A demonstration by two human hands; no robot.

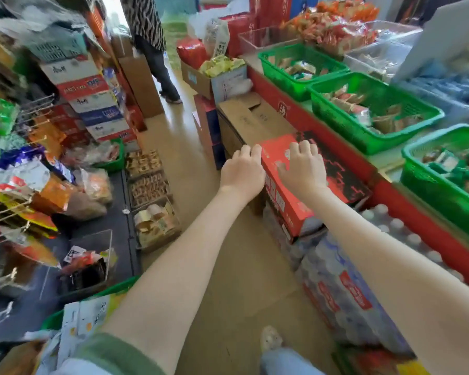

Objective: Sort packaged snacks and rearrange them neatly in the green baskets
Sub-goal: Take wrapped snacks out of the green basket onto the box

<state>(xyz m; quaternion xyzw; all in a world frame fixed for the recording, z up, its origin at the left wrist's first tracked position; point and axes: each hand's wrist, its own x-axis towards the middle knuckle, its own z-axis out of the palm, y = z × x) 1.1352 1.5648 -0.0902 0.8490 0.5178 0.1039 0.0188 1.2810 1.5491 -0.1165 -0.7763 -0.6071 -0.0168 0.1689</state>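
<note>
**Left hand** [241, 171]: lay at 12 o'clock from the wearer, at the upper left edge of a red carton [290, 201]. Its fingers were curled over that edge and gripped it.

**Right hand** [303, 169]: lay just beside the left hand, toward 1 o'clock. It rested palm-down on the carton's top with the fingers spread and only lightly bent, closed round nothing.

**Red carton**: printed in red and black. It sat over a wrapped pack of water bottles [344, 293] on the floor, close against the red front of the desk [344, 150].

**Green baskets**: three stood in a row on the desk, running from 1 o'clock round to 3 o'clock.
- Far green basket [279, 79]
- Middle green basket [336, 123]
- Near green basket [428, 190], partly cut off by the frame

Each held packaged snacks [363, 112], loose and mixed, none lined up.

**Brown cardboard box** [249, 120]: stood on the floor at 12 o'clock, just beyond the carton, with its flaps shut.

**Clear bins** [390, 31]: stood on the desk behind the far basket at 1 o'clock, with orange-wrapped packets heaped in one.

**Stacked cartons** [90, 96]: were piled at 10 o'clock. Racks of snack bags stood at 9 o'clock, too blurred to read.

**Person in a striped garment** [146, 23]: stood at 11 o'clock, well apart from the hands.
</note>
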